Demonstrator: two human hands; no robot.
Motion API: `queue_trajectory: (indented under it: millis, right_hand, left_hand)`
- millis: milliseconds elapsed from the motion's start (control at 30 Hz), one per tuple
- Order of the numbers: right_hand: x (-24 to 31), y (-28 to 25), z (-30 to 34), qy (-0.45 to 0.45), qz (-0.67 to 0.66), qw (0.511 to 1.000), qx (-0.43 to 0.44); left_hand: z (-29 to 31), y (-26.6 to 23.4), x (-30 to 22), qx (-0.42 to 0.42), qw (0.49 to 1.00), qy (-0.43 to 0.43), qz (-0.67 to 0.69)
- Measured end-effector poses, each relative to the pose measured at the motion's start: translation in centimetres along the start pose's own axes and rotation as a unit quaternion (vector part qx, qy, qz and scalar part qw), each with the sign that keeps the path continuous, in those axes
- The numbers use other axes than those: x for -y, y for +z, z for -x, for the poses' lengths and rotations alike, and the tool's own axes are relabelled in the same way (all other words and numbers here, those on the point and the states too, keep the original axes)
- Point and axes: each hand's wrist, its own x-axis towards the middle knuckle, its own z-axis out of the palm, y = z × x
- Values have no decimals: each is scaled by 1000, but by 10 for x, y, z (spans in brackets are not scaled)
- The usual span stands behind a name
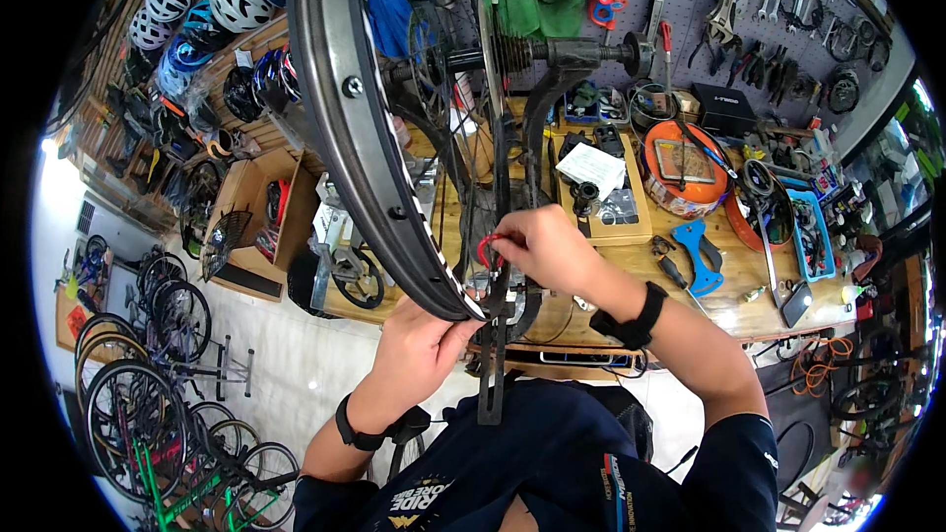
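A bare bicycle wheel rim [330, 128], dark with a black-and-white edge, stands upright before me, its hub [480, 59] held in a dark truing stand [548, 99]. At the rim's lower end my left hand [419, 347] grips it, the thumb along the near edge and the other fingers partly hidden. Just right of there, my right hand [549, 248] pinches a small red spoke wrench [488, 250] among the spokes. The wrench's far side, where it meets a spoke, is too small to make out. A slotted black bar [490, 384] points toward my chest below the rim.
A wooden workbench [621, 310] carries a blue-handled tool [698, 258], an orange round container [680, 199], a cardboard tray [631, 227] and a blue basket [810, 236]. Tools hang on the pegboard [690, 0] behind. Helmets [239, 0], a cardboard box [251, 197] and bicycles [148, 404] stand left.
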Motion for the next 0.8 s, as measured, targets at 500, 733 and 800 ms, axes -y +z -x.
queue_trajectory:
  millis: [500, 733, 800]
  right_hand:
    - [24, -35, 30, 92, -268, 959, 27]
    - [24, -3, 14, 110, -353, 927, 68]
    - [25, -2, 12, 119, -363, 922, 67]
  left_hand:
    - [2, 9, 0, -22, 999, -44, 23]
    - [2, 8, 2, 11, 995, -95, 37]
    - [3, 11, 4, 10, 994, -97, 47]
